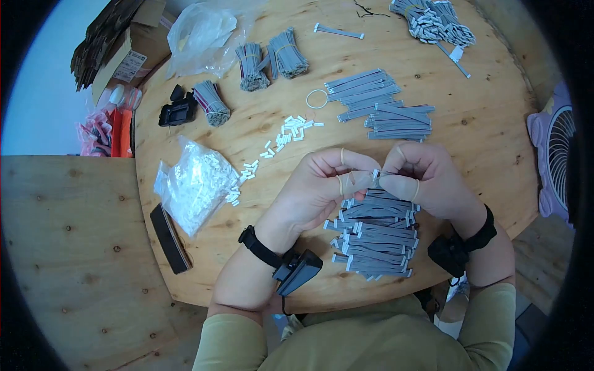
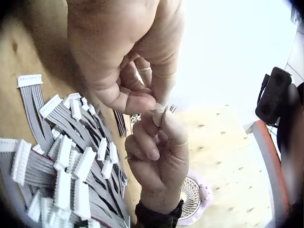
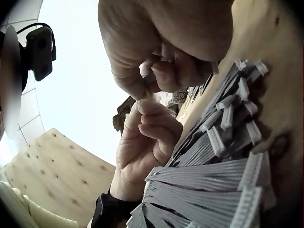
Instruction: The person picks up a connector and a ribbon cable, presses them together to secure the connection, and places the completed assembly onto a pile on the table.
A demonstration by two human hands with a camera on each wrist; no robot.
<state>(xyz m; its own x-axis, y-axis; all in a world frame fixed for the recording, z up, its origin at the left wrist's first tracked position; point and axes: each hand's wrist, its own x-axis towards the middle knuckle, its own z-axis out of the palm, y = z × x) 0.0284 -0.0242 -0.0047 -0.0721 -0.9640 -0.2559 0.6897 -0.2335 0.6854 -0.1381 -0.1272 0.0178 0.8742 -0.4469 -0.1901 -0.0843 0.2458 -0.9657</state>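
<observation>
Fingertip to fingertip, my two hands meet over the near half of the table. My left hand (image 1: 303,188) pinches a small white connector (image 1: 375,174) between thumb and forefinger. My right hand (image 1: 427,173) pinches the end of a grey ribbon cable, whose thin wire ends (image 2: 166,114) peek out at the fingertips in the left wrist view; the rest of it is mostly hidden by the fingers. Pale finger cots cover the thumbs and forefingers. Just below the hands lies a thick pile of grey ribbon cables (image 1: 377,241) with white connectors on their ends.
Loose white connectors (image 1: 294,128) trail from a clear bag (image 1: 198,182) at left. Flat grey cables (image 1: 365,93) lie beyond the hands, near a white ring (image 1: 317,99). Banded cable bundles (image 1: 288,54) stand farther back. A phone-like dark slab (image 1: 170,238) and purple fan (image 1: 557,154) flank the table.
</observation>
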